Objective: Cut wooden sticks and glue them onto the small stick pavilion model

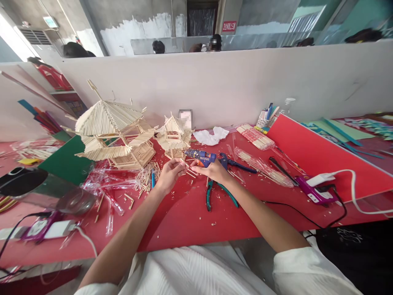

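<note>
My left hand (170, 175) is closed in a pinch at the middle of the red table, with a short thin wooden stick (188, 166) at its fingertips. My right hand (212, 171) pinches at the other end of this small piece, the fingertips nearly meeting. Just behind the right fingers is a blue hot glue gun (201, 156), its nozzle pointing left; the hand partly hides it. A small stick-built pavilion (174, 137) stands beyond my left hand, with a larger stick pavilion (113, 131) to its left. Green-handled pliers (209, 196) lie below my right wrist.
Blue-handled cutters (241, 166), bundled sticks (256, 137) and a bagged stick bundle (265, 167) lie to the right. A purple power strip (315, 191) trails cables. At left are plastic wrappers (107, 180), a blue pen (153, 178) and a clear jar (73, 200). A white partition (215, 86) stands behind.
</note>
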Tool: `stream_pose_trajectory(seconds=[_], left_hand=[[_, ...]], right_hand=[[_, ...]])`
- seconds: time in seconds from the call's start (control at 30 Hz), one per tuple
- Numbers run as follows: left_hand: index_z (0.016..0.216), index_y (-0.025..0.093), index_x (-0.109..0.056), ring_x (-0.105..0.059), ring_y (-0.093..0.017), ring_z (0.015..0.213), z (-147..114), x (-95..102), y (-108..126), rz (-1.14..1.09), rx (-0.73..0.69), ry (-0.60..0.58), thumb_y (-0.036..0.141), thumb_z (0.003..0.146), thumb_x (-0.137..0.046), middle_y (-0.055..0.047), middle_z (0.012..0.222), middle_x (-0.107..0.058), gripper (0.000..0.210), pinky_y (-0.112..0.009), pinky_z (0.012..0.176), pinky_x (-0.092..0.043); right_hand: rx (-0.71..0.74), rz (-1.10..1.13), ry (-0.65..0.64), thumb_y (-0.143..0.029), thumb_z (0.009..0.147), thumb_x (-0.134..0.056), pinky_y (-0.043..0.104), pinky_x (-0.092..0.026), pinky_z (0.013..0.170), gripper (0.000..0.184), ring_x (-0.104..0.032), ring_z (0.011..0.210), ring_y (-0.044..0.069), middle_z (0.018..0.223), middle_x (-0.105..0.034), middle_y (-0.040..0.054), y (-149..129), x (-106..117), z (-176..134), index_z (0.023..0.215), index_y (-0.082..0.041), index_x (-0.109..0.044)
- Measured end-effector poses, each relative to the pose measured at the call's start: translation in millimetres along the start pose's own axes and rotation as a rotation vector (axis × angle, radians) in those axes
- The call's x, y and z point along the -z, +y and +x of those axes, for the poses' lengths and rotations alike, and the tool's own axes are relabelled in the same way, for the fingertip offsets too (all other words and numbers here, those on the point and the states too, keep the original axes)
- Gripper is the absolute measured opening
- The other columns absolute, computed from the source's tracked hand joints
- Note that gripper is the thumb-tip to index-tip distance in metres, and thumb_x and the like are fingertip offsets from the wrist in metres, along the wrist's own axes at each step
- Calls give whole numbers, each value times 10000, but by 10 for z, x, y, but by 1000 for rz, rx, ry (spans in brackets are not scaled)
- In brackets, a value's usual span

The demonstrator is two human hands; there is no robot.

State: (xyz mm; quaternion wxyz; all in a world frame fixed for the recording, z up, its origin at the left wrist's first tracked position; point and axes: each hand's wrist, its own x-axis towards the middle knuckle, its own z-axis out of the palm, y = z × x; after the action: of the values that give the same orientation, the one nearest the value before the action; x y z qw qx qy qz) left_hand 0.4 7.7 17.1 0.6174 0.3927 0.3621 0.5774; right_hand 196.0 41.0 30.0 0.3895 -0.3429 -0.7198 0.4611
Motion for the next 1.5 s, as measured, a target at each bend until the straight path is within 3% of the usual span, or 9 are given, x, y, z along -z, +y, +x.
stream_pose_trajectory(seconds=[0.2,0.4,0.63,0.93,1.23,1.5], left_hand=[[849,160,-656,-639,-114,725,-1,-79,-50,57,-60,30,374,633,-898,2,764,-672,389,-248,761,-504],[844,160,-647,-673,-166,798,-5,-77,-72,153,-47,13,394,672,-855,-32,799,-705,357,-288,787,-501],[824,162,-660,-644,-116,744,-16,-87,-89,5,66,23,331,604,-886,-5,791,-686,358,-281,833,-515],[849,160,-648,-665,-127,782,7,-104,-144,-24,81,62,383,627,-867,-16,784,-686,384,-285,859,-519],[846,163,-621,-653,-98,711,-2,-75,-107,-44,181,32,298,681,-831,-21,804,-681,299,-247,774,-541],[866,160,-654,-587,-65,659,-36,-49,-59,3,227,-31,306,635,-870,8,775,-642,348,-190,668,-487]], right_hand=[[14,-85,64,-498,783,-687,274,-479,630,285,-643,696,177,773,-707,18,-51,-56,0,807,-213,-693],[10,-147,91,-392,797,-650,295,-509,703,158,-654,726,193,799,-721,19,-3,-82,3,775,-235,-649],[45,-174,119,-334,793,-623,285,-515,723,104,-648,719,177,803,-710,13,12,-108,7,795,-230,-636],[41,-183,111,-344,793,-611,274,-506,685,119,-636,699,174,765,-687,7,19,-100,34,788,-225,-616],[131,-235,132,-295,807,-613,287,-505,682,115,-638,706,187,770,-667,3,-19,-140,-11,865,-246,-527],[157,-264,197,-319,824,-599,277,-479,652,120,-603,660,169,760,-639,-4,17,-76,21,857,-244,-511]])
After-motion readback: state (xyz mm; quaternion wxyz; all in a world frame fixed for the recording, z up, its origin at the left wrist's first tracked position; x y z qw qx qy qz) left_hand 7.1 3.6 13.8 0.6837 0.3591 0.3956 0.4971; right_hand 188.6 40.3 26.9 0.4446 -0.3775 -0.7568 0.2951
